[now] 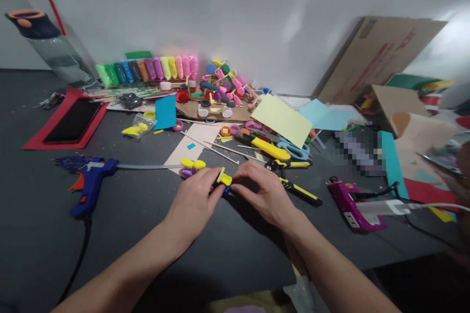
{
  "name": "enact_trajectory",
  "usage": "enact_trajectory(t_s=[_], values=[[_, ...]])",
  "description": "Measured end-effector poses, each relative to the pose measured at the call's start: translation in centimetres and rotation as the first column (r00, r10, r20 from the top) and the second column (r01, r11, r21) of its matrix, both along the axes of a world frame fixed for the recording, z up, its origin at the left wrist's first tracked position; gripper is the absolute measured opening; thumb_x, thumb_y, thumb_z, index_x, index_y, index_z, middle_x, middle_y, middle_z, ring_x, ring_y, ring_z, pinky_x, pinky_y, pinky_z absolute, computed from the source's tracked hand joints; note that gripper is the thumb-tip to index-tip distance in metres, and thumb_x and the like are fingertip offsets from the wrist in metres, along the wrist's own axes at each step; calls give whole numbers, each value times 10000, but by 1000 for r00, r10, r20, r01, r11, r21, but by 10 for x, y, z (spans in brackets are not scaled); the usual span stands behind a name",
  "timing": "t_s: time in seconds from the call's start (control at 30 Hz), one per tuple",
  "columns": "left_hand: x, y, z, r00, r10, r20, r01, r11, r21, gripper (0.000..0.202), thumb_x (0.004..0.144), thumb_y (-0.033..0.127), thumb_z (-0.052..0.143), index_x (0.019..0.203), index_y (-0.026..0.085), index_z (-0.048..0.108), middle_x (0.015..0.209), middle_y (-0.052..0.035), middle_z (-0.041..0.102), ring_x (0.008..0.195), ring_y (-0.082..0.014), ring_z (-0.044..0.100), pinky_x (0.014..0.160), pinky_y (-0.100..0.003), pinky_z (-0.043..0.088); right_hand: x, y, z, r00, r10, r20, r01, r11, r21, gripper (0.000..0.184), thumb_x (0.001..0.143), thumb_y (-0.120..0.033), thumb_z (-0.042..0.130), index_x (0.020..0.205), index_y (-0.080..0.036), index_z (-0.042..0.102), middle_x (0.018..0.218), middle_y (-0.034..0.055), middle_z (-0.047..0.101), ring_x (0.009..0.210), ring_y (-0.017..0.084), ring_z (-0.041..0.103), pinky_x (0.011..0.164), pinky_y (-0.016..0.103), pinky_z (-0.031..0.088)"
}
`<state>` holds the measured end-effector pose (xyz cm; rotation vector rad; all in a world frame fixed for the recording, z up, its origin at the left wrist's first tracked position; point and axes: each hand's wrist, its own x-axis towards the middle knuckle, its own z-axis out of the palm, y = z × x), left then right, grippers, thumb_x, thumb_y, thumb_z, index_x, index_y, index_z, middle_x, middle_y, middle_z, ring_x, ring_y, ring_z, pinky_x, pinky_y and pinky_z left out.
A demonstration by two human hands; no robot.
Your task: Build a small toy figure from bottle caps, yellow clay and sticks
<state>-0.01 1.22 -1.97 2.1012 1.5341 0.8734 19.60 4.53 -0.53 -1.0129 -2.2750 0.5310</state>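
Note:
My left hand (194, 200) and my right hand (262, 190) meet over the dark table (147, 225), both pinched on one small craft piece (223, 180) that is yellow with a blue part below. The left fingertips grip its yellow end, and the right fingers close around the other end, hiding it. Just left of the left hand lie yellow and purple bottle caps (191, 167) on a beige card strip (193, 144).
A blue glue gun (90, 178) lies at the left with its cord. A yellow utility knife (270, 147), scissors (293, 149), wooden sticks (216, 149), coloured papers (281, 120), clay sticks (147, 69) and a magenta tool (352, 203) crowd the back and right.

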Motion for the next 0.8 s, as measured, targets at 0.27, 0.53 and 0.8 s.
enact_trajectory(t_s=[0.27,0.53,0.8], values=[[0,0,-1,1000,-13,0,13,1000,7,234,911,110,577,1131,156,640,1030,-88,749,894,-224,708,784,-349,563,-6,-3,8,991,65,115,-84,983,166,97,950,-249,600,1005,-207,667,1133,136,635,1023,242,616,858,410,532],[0,-1,1,1000,-29,3,29,1000,-6,215,908,102,583,1106,166,638,1005,-74,742,895,-226,703,782,-347,557,-11,0,9,989,74,126,-99,974,205,91,953,-215,574,982,-208,661,1131,121,635,1006,233,610,879,423,528],[-1,-1,0,999,-35,10,35,999,1,229,905,95,593,1120,155,642,1003,-79,741,897,-241,704,786,-366,562,-12,0,9,993,90,76,-104,972,209,95,936,-184,586,995,-204,657,1100,111,648,984,219,626,861,396,533]])
